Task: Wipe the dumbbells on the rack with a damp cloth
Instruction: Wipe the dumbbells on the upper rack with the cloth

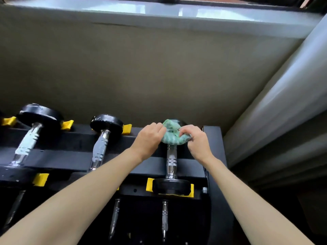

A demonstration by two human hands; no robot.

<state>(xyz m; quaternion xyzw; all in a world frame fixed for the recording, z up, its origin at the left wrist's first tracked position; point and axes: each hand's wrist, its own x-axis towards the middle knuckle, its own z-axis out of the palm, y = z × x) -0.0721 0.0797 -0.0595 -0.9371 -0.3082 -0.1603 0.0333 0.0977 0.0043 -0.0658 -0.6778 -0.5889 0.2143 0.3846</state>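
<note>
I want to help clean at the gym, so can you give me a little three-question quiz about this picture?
1. How many hands grip the green cloth?
2. True or false: the cloth lies on the floor.
3. Three dumbbells show on the top row of the rack. Which one is the cloth on? A left, B middle, C right.

Key:
1. Two: the left hand and the right hand.
2. False. It is bunched on a dumbbell's far end.
3. C, the right dumbbell.
</note>
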